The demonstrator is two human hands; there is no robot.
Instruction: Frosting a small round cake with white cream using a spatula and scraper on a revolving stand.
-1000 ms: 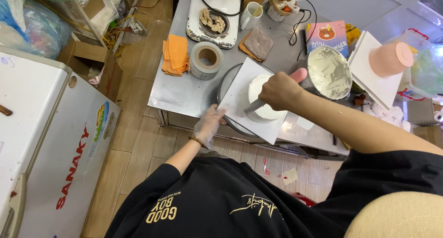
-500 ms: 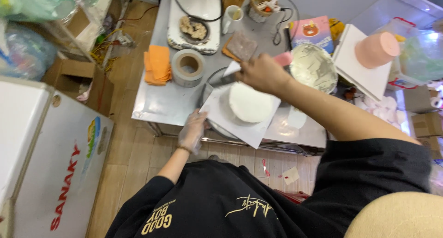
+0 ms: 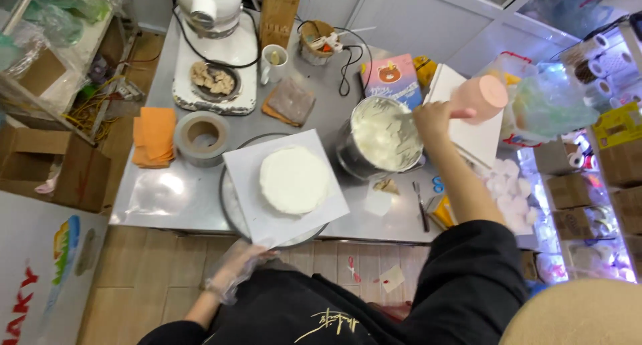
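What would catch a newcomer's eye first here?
Probably the round white frosted cake, sitting on a white square board on the turntable at the steel table's front edge. Just right of it, the right hand reaches into a metal bowl of white cream. The left hand, in a clear glove, hangs below the table edge.

Steel table (image 3: 157, 194), grey and shiny, on a wooden floor. Round turntable (image 3: 231, 201) at the front edge as landmark. Left of it: tape roll (image 3: 200, 138), then orange cloths (image 3: 155, 136). Behind it: white stand mixer (image 3: 214, 51), mug (image 3: 273, 63), knife block (image 3: 279, 11), brown pad (image 3: 289, 102). Right of it: metal bowl of white cream (image 3: 384, 136), pink box (image 3: 391, 77), small knife (image 3: 420, 208).
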